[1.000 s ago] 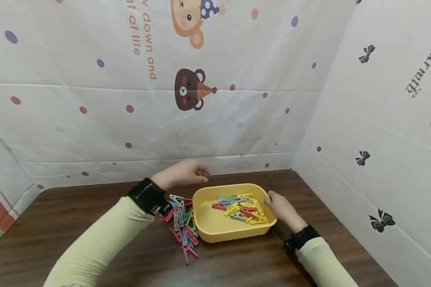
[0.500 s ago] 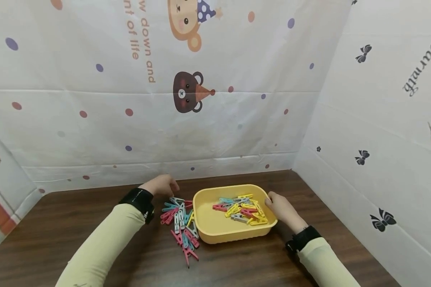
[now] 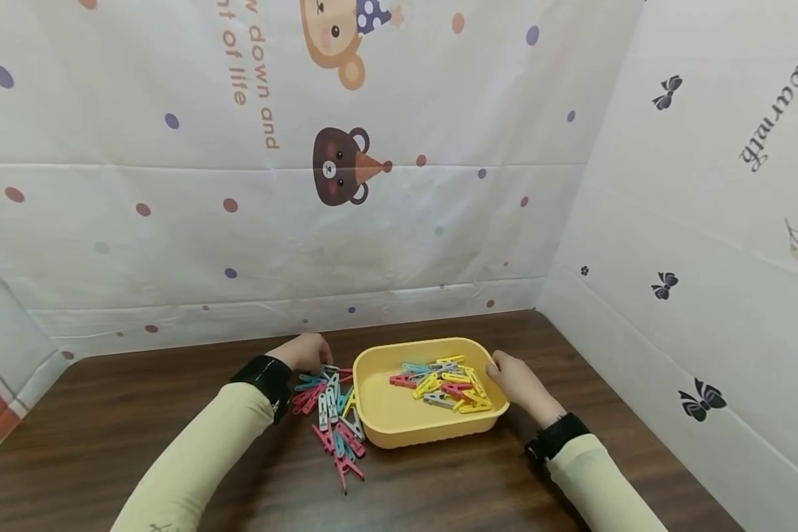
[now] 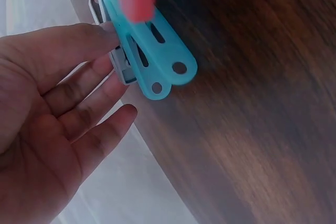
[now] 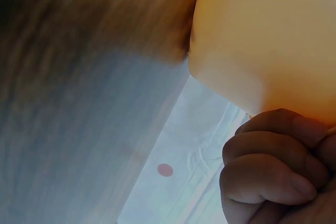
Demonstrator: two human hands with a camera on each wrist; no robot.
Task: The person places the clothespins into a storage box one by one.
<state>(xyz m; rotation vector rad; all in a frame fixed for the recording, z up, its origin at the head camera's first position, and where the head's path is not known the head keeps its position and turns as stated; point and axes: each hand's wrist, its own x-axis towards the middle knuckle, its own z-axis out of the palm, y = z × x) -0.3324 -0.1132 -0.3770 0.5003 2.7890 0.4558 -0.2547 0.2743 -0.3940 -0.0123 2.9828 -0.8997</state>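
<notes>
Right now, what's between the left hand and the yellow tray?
Head view: the loose pile of clothespins on the table fills the stretch between the left hand and the yellow tray.

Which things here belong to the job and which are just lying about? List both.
In the job:
left hand reaching the pile of clothes pegs
blue peg at its fingertips
right hand gripping the yellow tray
pegs in the tray

Lying about:
wooden table
printed cloth backdrop
</notes>
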